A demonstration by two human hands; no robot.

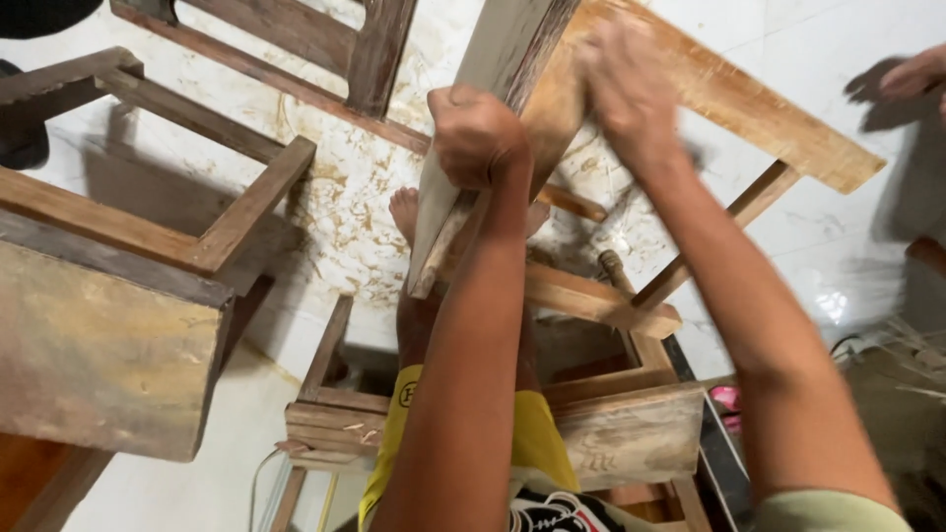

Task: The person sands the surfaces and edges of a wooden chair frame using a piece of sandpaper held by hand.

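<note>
A: Head view, looking down. What's w/ the left hand?

B: It is wrapped in a fist round a pale wooden plank. The plank stands tilted, low end near a bare foot on the floor.

A: And the right hand?

B: Blurred. It lies on the brown wooden frame just beside the plank's upper part. Fingers look flat and close together, but can't tell for sure whether it grips.

A: Where's that frame?

B: Centre-right, propped at an angle in front of the person, over a low wooden stool w/ their leg in yellow shorts beside it.

A: Other stuff?

B: Another wooden frame w/ a boxy end at left, dark rails at top left. White floor is smeared w/ sawdust approx. at centre. Another person's hand shows at the top right edge, well apart.
</note>
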